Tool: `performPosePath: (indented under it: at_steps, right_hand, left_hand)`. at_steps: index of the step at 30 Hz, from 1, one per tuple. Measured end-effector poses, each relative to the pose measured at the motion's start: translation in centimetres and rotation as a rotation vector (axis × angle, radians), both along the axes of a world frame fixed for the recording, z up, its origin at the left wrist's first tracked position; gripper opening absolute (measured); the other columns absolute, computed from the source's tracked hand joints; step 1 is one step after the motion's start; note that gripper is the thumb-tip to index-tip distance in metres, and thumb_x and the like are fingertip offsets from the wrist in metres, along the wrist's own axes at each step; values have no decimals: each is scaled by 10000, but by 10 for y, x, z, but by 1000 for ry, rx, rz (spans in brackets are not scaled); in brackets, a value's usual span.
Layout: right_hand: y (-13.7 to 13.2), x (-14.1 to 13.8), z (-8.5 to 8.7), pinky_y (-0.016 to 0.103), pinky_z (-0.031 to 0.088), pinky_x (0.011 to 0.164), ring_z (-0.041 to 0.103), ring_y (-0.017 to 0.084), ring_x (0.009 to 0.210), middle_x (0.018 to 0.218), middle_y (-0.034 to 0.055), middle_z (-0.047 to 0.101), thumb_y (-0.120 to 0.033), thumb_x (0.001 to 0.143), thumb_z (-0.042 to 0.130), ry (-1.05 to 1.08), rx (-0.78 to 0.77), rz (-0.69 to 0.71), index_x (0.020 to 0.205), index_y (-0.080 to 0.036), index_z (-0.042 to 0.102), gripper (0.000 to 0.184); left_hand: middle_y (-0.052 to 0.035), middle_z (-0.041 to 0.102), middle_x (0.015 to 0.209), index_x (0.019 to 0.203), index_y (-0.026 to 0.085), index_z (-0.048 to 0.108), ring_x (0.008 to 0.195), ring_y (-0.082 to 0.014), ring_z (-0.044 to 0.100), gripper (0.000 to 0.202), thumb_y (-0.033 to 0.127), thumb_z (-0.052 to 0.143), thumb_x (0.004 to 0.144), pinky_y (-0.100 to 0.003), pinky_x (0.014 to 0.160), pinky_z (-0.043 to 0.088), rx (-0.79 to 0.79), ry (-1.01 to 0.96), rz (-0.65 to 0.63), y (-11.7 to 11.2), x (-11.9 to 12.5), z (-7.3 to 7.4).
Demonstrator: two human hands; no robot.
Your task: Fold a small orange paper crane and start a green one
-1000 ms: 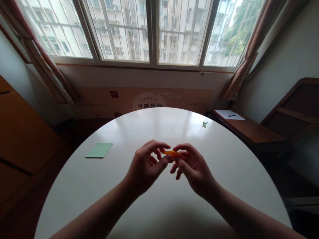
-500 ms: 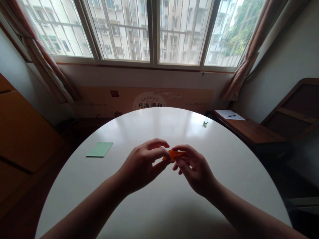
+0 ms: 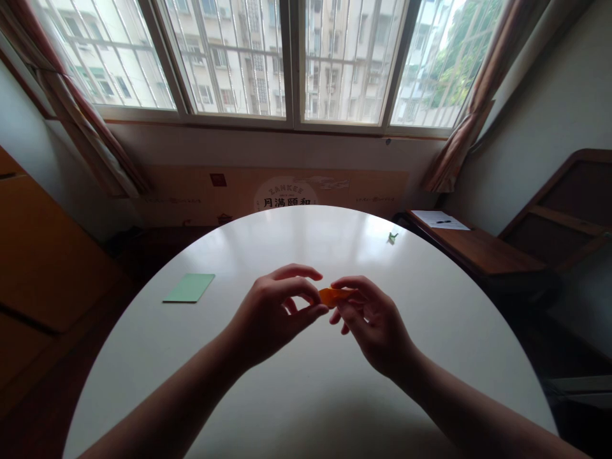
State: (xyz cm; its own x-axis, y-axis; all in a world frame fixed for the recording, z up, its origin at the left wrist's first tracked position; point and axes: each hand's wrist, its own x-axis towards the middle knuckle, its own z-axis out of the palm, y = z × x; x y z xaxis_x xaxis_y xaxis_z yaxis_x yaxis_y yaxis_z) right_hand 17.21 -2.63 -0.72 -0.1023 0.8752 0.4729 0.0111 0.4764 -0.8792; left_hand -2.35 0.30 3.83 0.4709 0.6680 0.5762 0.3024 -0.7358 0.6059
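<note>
Folded orange paper (image 3: 329, 298): one, held between both hands above the round white tabletop (image 3: 296, 408). Left hand (image 3: 272, 309): grip nearly closed, thumb and forefinger at the paper's left end. Right hand (image 3: 377, 322): grip pinching its right end. Pale green paper square (image 3: 189, 288): one, left. Small green folded figure (image 3: 393, 238): one, far right.

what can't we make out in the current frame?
All in the head view:
- Orange piece: ends and full folds, partly covered by fingers of the left hand and right hand.
- Small green object: too small to identify.
- White sheet: any writing too small to read.
- Round table: near edge cut off by the frame bottom.
</note>
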Motion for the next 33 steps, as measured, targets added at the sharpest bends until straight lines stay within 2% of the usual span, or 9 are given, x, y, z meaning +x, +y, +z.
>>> performPosePath:
  at_steps: [3,7,12,16,19,23,27,31,33]
  right_hand:
    - [0,-1,0,249,541,547,703,150,691,947,32,728,-208,920,605,21,-20,2,1099,-256,610,185]
    - [0,-3,-2,248,536,531,701,155,697,958,36,724,-219,926,601,64,-69,22,1094,-256,600,172]
    - [-1,-6,-3,228,515,503,693,157,707,941,37,715,-241,930,605,112,-138,75,1061,-244,558,139]
    - [-2,-7,-3,218,506,502,692,155,720,940,32,695,-261,925,618,130,-178,99,1052,-242,536,153]
    - [-2,-7,-2,220,508,498,690,156,715,939,29,697,-263,923,619,155,-184,106,1044,-244,532,150]
    - [-2,-8,-2,222,508,480,684,157,682,895,16,697,-264,914,623,214,-183,97,1018,-242,526,144]
    - [-1,-8,0,207,509,463,674,149,646,813,-2,686,-262,892,642,258,-182,88,991,-233,520,160]
    - [-1,-9,1,207,516,450,673,149,626,768,-13,674,-278,883,648,268,-201,82,959,-228,509,166]
    - [-1,-9,1,207,518,452,679,152,636,778,-12,676,-288,884,649,260,-217,82,956,-228,505,172]
  left_hand:
    - [-88,675,1120,775,160,691,732,-127,707,87,187,715,853,-193,552,575,-34,-12,-14,0,0,0]
    - [-71,686,1061,811,160,655,711,-115,692,62,169,692,861,-198,563,571,-107,-53,-50,-2,3,1]
    - [-53,695,964,856,169,623,769,-155,694,60,147,678,851,-246,603,590,-206,-195,-8,-4,8,-2]
    - [-35,677,913,919,179,632,791,-164,683,84,163,679,851,-269,632,594,-263,-213,6,-5,11,-3]
    - [-56,650,1048,1085,198,622,814,-167,673,268,201,702,829,-271,606,587,-325,-225,56,-5,12,-3]
    - [-104,627,1125,1260,179,560,855,-198,672,500,332,734,817,-310,615,597,-536,-219,57,-3,13,-3]
    - [-111,702,999,1251,132,582,831,-218,677,566,415,766,796,-320,620,587,-663,-156,-16,-2,15,-6]
    - [-95,744,922,1073,135,705,809,-207,673,332,387,709,856,-282,597,562,-633,-71,-42,-3,17,-6]
    - [-91,751,922,1019,142,740,793,-203,675,284,384,670,887,-265,566,550,-614,-76,-30,-4,18,-6]
